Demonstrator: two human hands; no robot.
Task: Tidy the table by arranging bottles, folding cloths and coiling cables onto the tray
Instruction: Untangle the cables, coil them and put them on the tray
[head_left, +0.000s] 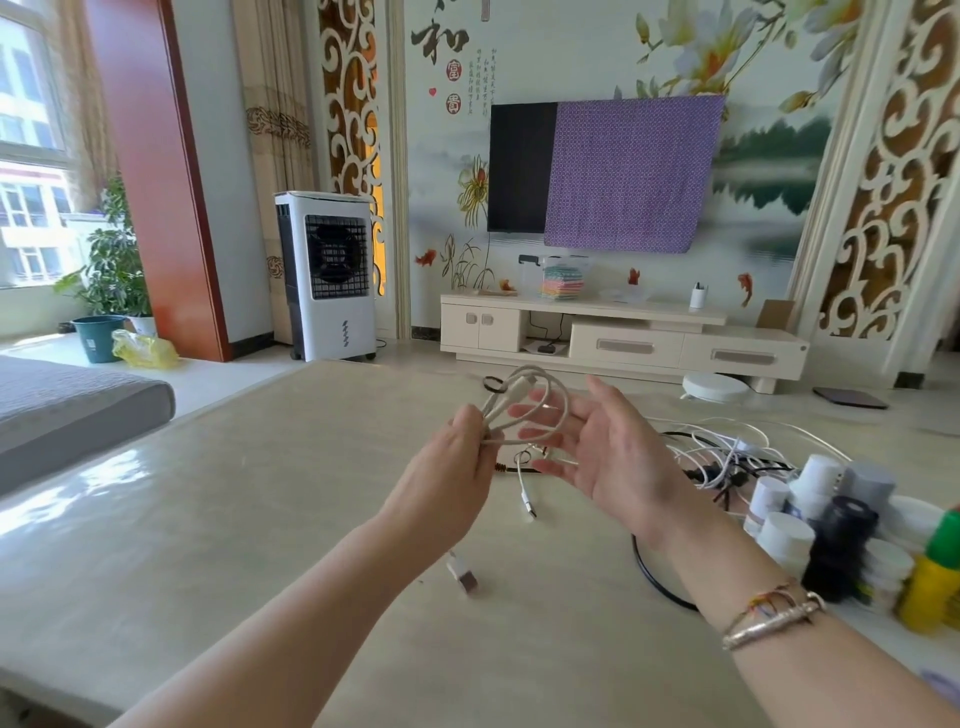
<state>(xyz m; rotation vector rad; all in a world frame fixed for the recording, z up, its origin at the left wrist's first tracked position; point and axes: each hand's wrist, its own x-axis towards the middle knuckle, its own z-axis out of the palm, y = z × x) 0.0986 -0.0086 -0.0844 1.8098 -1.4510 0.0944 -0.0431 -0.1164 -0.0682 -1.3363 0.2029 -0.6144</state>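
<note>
Forearms reached over the counter (260, 519), where the left hand (457, 467) pinched a white cable (524, 395) looping up toward the open-fingered right hand (597, 447), seemingly inside the loops, loose end dangling below.

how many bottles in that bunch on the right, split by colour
white or pale grey bottles: 6 that show; they stand crowded, so more may be hidden
black bottle: 1
yellow bottle with a green cap: 1
total: 8 in view
</note>
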